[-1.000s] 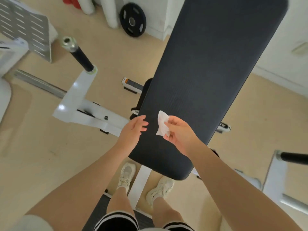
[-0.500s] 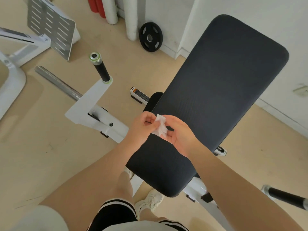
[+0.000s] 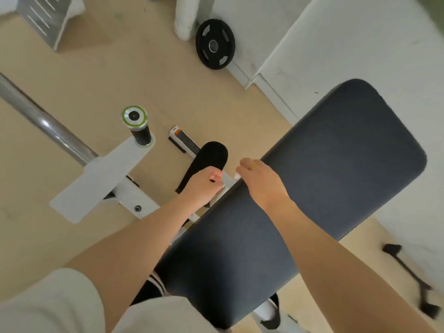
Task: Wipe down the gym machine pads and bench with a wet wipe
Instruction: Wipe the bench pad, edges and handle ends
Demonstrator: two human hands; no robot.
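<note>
Your hands are shifting to the bench [image 3: 324, 183] left edge; left hand [image 3: 203, 186] and right hand [image 3: 260, 180] are pinching the wipe [image 3: 228, 180], still unfolding; next, spread it flat.

No text can be read; the orange-and-black label [image 3: 180, 137] on the frame looks too blurred.

- The left hand [image 3: 203, 186] had its fingers curled, pinching something small and white.
- The right hand [image 3: 260, 181] lay knuckles-up beside it, fingers bent; both forearms reached forward.
</note>
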